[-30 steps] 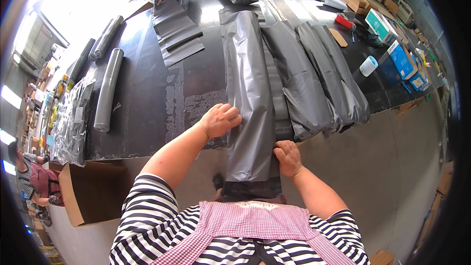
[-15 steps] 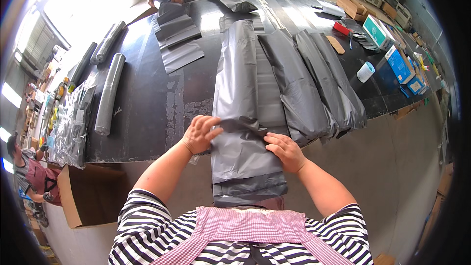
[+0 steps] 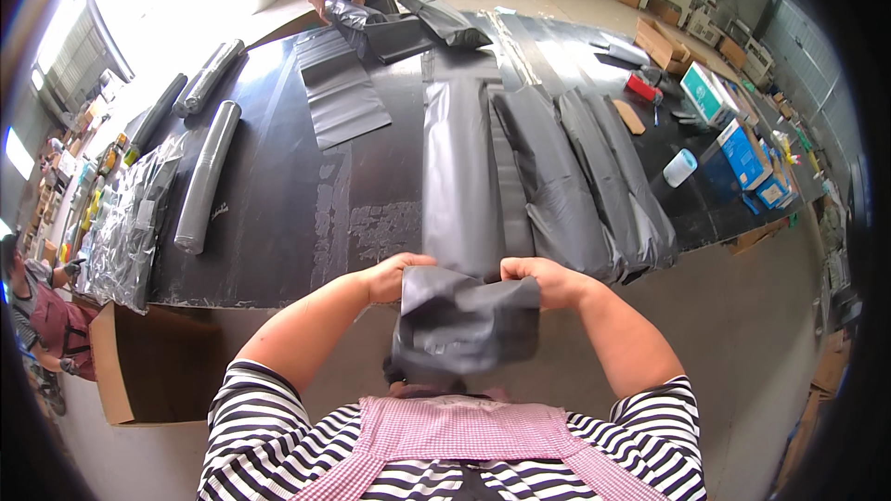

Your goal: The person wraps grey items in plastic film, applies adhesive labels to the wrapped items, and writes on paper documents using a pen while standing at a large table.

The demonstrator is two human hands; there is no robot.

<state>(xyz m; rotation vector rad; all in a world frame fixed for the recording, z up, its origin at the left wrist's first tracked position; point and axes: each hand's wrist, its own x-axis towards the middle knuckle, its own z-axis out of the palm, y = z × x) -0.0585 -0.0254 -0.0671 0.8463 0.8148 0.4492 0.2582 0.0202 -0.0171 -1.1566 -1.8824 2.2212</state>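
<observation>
At lower centre, left hand [image 3: 393,279] and right hand [image 3: 549,282] seemingly fold grey plastic [image 3: 470,317], both grips closed on it. Next calls for even tension

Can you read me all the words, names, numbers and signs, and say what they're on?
I can't read any.
Blue box: pale marks, too small.
Green box: pale marks, too small.
Black table: pale scribble, too small.
Grey plastic held by left hand and right hand: too blurred.
</observation>
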